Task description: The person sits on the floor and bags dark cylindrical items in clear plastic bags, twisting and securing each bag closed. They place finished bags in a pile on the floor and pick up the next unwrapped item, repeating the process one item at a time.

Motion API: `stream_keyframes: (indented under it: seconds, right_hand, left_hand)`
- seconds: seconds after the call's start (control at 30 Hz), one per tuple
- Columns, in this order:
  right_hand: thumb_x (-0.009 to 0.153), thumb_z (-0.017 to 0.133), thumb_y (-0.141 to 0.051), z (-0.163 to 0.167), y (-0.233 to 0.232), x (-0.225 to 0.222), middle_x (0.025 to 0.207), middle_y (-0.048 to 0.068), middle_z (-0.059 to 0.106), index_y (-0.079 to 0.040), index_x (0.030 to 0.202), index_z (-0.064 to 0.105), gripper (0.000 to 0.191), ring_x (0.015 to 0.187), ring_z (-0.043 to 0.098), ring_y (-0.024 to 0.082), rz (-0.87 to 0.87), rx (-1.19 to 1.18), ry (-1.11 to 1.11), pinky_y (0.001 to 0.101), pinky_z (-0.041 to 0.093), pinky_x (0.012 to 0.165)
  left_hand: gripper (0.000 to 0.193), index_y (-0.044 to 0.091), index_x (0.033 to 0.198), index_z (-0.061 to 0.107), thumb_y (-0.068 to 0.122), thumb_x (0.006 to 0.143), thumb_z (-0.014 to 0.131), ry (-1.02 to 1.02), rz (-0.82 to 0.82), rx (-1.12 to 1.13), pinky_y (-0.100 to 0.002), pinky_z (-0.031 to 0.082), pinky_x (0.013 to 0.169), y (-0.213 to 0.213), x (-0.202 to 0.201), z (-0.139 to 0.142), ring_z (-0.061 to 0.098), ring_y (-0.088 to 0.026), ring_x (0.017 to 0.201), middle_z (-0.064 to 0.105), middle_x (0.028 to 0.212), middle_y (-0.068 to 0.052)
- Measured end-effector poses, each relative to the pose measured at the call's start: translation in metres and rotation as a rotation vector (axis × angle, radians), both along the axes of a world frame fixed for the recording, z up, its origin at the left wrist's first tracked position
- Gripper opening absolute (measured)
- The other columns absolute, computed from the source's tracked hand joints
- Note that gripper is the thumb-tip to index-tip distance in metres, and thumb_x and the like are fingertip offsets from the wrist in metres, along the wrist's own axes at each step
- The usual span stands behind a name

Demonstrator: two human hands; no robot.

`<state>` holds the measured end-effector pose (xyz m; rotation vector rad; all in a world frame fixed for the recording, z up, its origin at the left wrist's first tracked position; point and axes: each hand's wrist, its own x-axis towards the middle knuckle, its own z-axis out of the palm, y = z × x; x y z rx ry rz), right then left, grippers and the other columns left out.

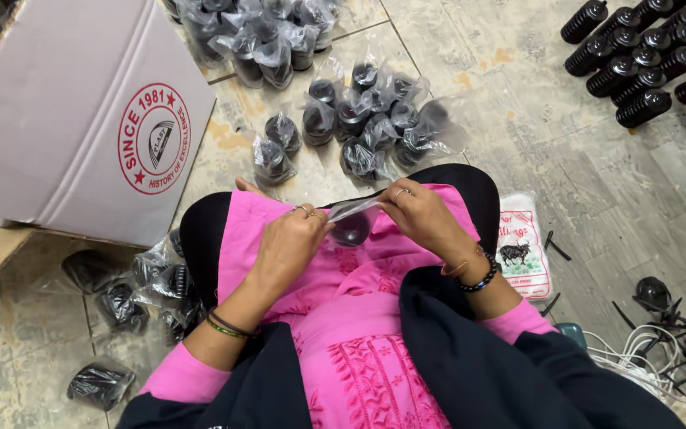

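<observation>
Both my hands meet over my lap, which is covered in pink cloth. My left hand (291,242) and my right hand (418,216) each pinch one end of the mouth of a small clear plastic bag (351,213). A black round ribbed part (351,230) hangs inside the bag between my hands. Rings show on fingers of both hands, and bangles on both wrists.
Several bagged black parts (359,119) lie on the tiled floor ahead, more (256,36) farther back and some (148,290) at my left. A large cardboard box (65,111) stands at left. Unbagged black ribbed parts (637,56) are stacked top right. A printed packet (524,242) and white cords (645,349) lie at right.
</observation>
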<state>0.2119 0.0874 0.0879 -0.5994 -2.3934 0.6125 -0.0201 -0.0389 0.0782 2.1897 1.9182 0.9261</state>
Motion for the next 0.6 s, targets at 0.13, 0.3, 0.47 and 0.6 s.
stream_keyframes:
  seconds: [0.13,0.3,0.47,0.6]
  right_hand:
    - [0.092,0.073,-0.005,-0.010,-0.004,-0.001,0.093,0.012,0.065,0.001,0.095,0.067,0.009,0.085,0.068,0.031,-0.081,0.071,0.055,0.0389,0.055,0.072]
    - [0.085,0.071,0.002,-0.025,-0.028,-0.008,0.092,0.015,0.062,0.002,0.097,0.066,0.013,0.085,0.064,0.035,-0.043,0.114,-0.081,0.0437,0.052,0.075]
    - [0.085,0.071,0.000,-0.029,-0.056,-0.017,0.096,0.015,0.063,0.001,0.099,0.064,0.015,0.090,0.065,0.033,0.182,0.007,-0.108,0.0416,0.053,0.079]
    - [0.086,0.073,-0.001,-0.028,-0.022,-0.015,0.097,0.013,0.066,-0.002,0.101,0.069,0.015,0.090,0.066,0.028,0.085,-0.140,0.170,0.0369,0.053,0.077]
  left_hand:
    - [0.024,0.004,0.092,0.066,0.028,0.097,0.068,-0.286,0.089,-0.498,-0.039,0.051,0.060,0.002,-0.006,-0.017,0.071,-0.027,0.067,0.075,0.075,-0.014]
    - [0.025,-0.003,0.103,0.068,0.020,0.104,0.058,-1.888,0.040,-0.730,-0.021,0.050,0.056,0.035,-0.024,-0.057,0.065,-0.011,0.068,0.072,0.092,-0.012]
    - [0.022,0.005,0.089,0.065,0.020,0.104,0.056,-1.765,-0.070,-0.757,-0.017,0.035,0.040,0.050,0.001,-0.095,0.052,-0.004,0.051,0.074,0.087,-0.008]
    - [0.020,0.007,0.089,0.064,0.019,0.104,0.060,-1.632,-0.307,-0.821,-0.018,0.032,0.040,0.038,0.006,-0.092,0.046,-0.002,0.048,0.072,0.082,-0.002]
